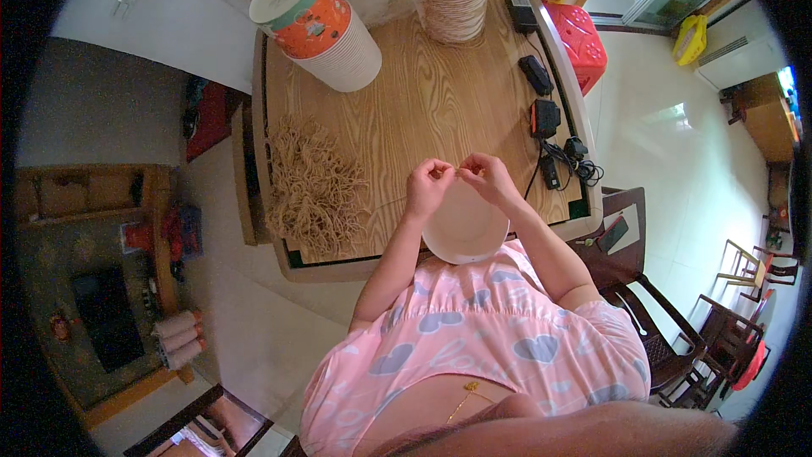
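Observation:
A white paper bucket (465, 228) rests against my lap at the table's near edge, its open mouth facing up toward me. At its far rim, my left hand (430, 186) is closed in a pinch. My right hand (488, 178) pinches right beside it, fingertips nearly meeting. A small bit of brown paper cord (458, 171) shows between the fingertips; most of it is hidden by the fingers. To the left lies a loose, tangled heap of brown cords (311, 190) on the wood-grain table (423, 110).
Two stacks of paper buckets with orange print stand at the back, one leaning (326, 34), one upright (450, 0). Black adapters (545, 118) and tangled cables (579, 161) line the table's right edge. A red stool (575, 46) and dark chairs (655, 322) stand to the right.

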Tool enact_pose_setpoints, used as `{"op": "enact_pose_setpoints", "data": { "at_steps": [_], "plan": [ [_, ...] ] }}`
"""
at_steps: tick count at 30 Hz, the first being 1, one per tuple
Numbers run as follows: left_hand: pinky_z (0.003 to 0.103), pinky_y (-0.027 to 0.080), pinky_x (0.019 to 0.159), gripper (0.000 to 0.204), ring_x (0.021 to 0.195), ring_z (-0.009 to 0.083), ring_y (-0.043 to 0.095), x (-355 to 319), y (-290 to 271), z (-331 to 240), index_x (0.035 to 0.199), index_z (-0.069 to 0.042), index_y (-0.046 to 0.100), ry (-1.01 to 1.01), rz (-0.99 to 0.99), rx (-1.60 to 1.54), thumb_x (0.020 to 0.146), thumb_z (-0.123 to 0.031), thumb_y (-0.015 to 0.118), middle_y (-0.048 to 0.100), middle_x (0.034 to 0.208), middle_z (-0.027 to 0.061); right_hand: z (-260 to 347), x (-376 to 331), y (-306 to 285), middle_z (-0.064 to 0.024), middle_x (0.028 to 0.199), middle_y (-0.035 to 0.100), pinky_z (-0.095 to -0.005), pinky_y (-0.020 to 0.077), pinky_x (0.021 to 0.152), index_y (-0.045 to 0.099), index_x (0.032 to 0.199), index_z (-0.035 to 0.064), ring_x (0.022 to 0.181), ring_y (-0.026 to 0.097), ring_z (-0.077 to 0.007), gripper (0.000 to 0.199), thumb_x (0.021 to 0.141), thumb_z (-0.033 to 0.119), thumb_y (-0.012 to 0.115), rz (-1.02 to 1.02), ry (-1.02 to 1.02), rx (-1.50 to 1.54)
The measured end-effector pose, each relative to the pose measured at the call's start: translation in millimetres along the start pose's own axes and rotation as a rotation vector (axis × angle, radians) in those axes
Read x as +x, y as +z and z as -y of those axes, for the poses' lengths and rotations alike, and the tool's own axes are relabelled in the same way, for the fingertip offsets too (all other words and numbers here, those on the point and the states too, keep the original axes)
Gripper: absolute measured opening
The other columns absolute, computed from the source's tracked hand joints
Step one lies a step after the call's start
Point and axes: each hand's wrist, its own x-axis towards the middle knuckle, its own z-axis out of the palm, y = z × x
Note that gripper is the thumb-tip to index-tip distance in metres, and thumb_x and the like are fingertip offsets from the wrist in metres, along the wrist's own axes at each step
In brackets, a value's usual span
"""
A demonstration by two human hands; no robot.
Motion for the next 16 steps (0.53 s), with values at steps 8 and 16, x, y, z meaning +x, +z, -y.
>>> {"op": "enact_pose_setpoints", "data": {
  "at_steps": [8,16],
  "plan": [
    [0.023,0.044,0.064,0.008,0.067,0.0092,0.055,7,-3,23,0.081,-0.003,0.061,-0.236,0.082,-0.466,0.079,-0.011,0.06,0.06,0.074,0.0002,-2,1,2,-0.0077,0.074,0.063,-0.0294,0.0463,0.062,0.062,0.084,0.0023,0.067,0.057,-0.0152,0.014,0.075,0.013,0.064,-0.009,0.048,0.043],
    [0.022,0.044,0.065,0.01,0.069,0.0082,0.055,9,-5,19,0.084,-0.002,0.061,-0.263,0.09,-0.462,0.079,-0.012,0.06,0.061,0.076,0.0002,-12,10,10,-0.0085,0.081,0.064,-0.032,0.0482,0.068,0.062,0.089,0.004,0.072,0.06,-0.0214,0.026,0.074,0.024,0.067,0.067,0.072,-0.101]
  ]
}}
